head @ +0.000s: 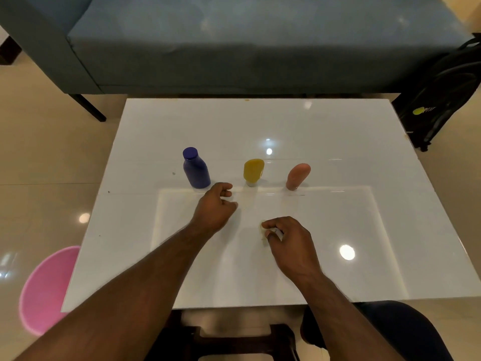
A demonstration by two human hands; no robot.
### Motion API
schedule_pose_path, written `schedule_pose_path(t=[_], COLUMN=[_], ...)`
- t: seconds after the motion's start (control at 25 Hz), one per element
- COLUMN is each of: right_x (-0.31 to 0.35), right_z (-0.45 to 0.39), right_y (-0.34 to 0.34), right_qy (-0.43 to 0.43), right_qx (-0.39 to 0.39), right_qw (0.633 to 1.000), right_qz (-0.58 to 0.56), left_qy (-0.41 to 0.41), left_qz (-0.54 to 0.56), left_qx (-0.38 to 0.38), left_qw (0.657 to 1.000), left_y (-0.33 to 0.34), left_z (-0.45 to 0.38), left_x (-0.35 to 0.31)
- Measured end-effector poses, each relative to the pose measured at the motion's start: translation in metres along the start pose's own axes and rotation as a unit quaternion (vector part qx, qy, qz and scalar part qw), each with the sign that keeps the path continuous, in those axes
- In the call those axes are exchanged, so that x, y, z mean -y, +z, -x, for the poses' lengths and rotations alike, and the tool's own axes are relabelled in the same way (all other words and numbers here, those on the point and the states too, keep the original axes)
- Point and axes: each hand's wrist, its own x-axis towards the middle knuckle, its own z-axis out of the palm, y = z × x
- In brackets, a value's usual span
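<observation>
The only lettering I can make out sits on the black backpack [442, 100], at about two o'clock from the counter [338, 126]. It is a yellow-green logo [419, 110] with pale letters beside it, too blurred to read.

Dim warm indoor light, round lamp glare on glossy table [325, 131], soft blur, wide-angle bending at edges

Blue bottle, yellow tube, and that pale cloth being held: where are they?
blue bottle [197, 173], head view, mid-body.
yellow tube [253, 169], head view, upper body.
pale cloth [263, 231], head view, exposed left edge.
</observation>
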Motion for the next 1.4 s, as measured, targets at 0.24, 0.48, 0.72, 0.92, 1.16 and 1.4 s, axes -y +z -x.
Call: schedule_pose_path(t=[0.24,0.48,0.72,0.92,1.16,1.4], right_x=[-0.002,-0.006,-0.005,-0.002,0.020,0.057], right_z=[-0.002,-0.003,-0.004,-0.001,0.019,0.058], right_y=[-0.001,-0.003,-0.002,-0.006,-0.022,-0.046], right_qy=[0.007,0.017,0.021,0.013,0.020,0.016], right_qx=[-0.002,-0.001,0.005,0.001,-0.037,-0.070], right_qw=[1.000,1.000,1.000,1.000,0.997,0.982], right_qz=[-0.005,-0.009,-0.004,0.003,-0.063,-0.174], left_qy=[0.001,0.021,0.027,-0.025,-0.105,-0.095], left_qz=[0.015,0.018,0.002,0.088,0.319,0.424], left_qx=[0.001,-0.013,-0.008,0.019,0.088,0.097], left_qw=[1.000,1.000,1.000,0.996,0.938,0.895], left_y=[0.023,0.039,0.036,0.027,0.005,-0.023], left_z=[-0.029,-0.046,-0.044,-0.016,0.070,0.173], left_x=[-0.026,-0.033,-0.029,-0.018,-0.004,0.006])
